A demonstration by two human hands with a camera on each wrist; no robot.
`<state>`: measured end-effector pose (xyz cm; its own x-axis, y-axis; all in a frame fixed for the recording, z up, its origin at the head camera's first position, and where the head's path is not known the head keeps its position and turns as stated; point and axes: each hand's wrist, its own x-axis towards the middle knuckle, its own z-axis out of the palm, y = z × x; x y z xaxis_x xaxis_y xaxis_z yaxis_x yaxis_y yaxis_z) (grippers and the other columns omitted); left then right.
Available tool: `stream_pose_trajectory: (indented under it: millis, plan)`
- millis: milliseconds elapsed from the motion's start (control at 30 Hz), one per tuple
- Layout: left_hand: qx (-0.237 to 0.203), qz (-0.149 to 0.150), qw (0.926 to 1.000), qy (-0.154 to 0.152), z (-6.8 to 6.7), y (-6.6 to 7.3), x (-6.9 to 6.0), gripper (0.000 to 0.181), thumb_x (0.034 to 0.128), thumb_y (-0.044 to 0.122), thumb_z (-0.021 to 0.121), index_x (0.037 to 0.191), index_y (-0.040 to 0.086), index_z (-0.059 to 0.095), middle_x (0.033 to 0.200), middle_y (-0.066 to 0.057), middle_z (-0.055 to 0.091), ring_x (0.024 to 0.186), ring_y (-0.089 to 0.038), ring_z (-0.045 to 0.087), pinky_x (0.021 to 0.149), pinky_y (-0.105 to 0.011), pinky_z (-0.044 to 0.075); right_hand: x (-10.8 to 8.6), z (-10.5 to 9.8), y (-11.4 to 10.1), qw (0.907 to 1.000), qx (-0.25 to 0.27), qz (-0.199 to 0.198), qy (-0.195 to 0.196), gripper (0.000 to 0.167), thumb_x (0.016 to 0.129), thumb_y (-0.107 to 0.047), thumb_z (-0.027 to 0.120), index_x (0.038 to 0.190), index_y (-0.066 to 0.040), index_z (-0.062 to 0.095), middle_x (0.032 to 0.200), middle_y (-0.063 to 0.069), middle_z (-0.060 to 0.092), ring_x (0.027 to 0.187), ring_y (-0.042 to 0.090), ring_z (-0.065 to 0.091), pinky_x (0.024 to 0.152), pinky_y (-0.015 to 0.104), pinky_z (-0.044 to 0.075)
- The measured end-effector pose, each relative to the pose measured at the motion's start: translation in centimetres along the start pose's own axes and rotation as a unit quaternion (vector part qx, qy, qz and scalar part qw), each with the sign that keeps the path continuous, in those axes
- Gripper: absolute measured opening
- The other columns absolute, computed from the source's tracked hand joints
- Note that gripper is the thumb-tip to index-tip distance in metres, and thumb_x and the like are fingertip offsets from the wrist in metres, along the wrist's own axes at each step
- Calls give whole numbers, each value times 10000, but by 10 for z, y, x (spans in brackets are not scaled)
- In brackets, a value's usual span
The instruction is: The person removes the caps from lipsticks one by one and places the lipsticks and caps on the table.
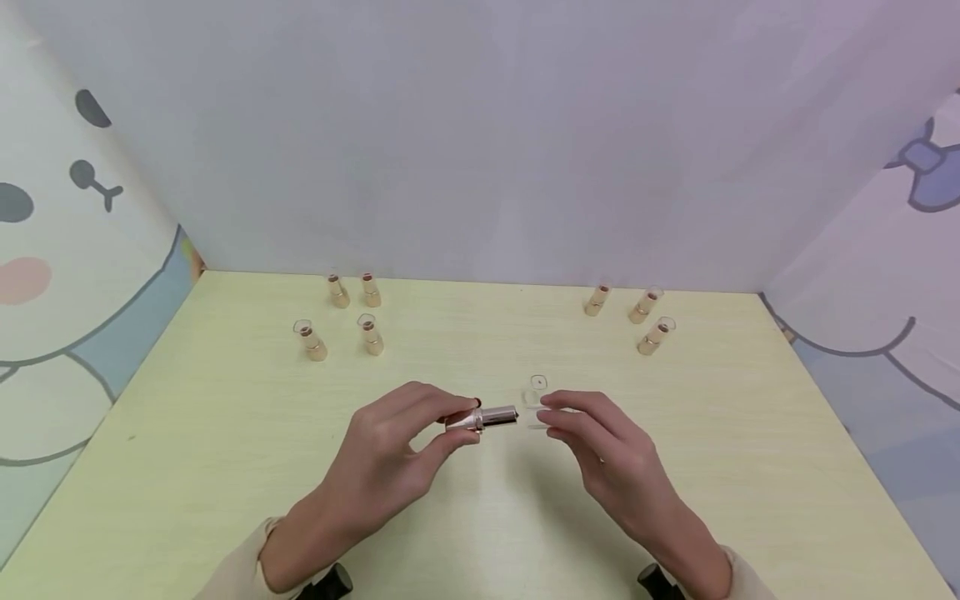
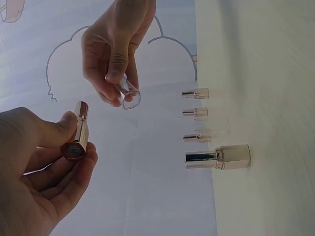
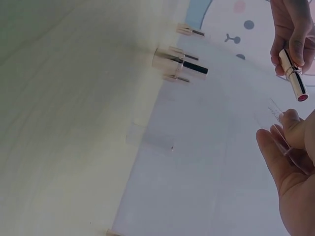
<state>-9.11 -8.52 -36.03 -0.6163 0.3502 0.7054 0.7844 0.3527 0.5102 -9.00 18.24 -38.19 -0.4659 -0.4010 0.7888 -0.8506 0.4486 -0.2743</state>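
Lipstick (image 1: 489, 418) pinched in left hand (image 1: 390, 446) | clear cap (image 2: 130, 97) pinched in right hand (image 1: 615, 450) | might scrape red tip (image 3: 302, 98) if angled wrongly

I see four lipsticks (image 1: 371, 338) standing at the far left of my pale yellow table (image 1: 187, 467), three lipsticks (image 1: 597, 302) at its right, a plain backdrop (image 1: 480, 142) behind, and cartoon drawings (image 1: 26, 282) on both side walls (image 1: 847, 250).

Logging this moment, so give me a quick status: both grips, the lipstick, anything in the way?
Left grip pinching lipstick, uncapped. Right grip pinching clear cap, apart from lipstick. Nothing seen between them.
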Motion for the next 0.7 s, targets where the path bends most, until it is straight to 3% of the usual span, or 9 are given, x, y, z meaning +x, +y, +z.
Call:
stream_pose_trajectory:
  millis: [200,367,500,600,700]
  plan:
    - [23,-37,10000,-1,1,0,1,274,796,62,898,1043,82,782,950,42,764,830,-85,701,756,-158,588,-11,5,8,9980,-364,113,-501,255,1100,-179,531,1082,-45,747,1156,89,688,964,166,692,874,134,577]
    - [22,-65,10000,11,0,-2,1,260,799,61,895,1030,90,779,933,30,762,817,-107,708,763,-140,579,-18,6,11,9904,-818,214,-1092,308,1121,-192,454,1096,-69,736,1193,56,680,1046,177,677,878,205,600]
    - [17,-81,10000,25,-1,-2,1,247,801,59,893,1016,85,777,924,36,755,812,-102,706,765,-148,585,-21,9,13,9818,-1123,283,-1507,119,1016,-43,661,1102,-90,728,1214,25,674,1086,165,666,844,258,621]
    - [-9,-81,10000,22,-1,-2,2,248,800,57,894,1017,85,776,927,36,754,815,-100,706,769,-142,583,-22,12,14,9748,-1351,356,-1741,290,844,40,809,1084,-101,730,1205,15,678,1100,159,661,816,271,630]
    - [-26,-86,10000,16,-1,-2,2,249,801,57,893,1018,88,776,927,33,755,819,-97,707,774,-136,580,-23,15,14,9685,-1509,453,-1928,308,806,45,839,1056,-105,739,1186,21,689,1093,159,663,785,268,633]
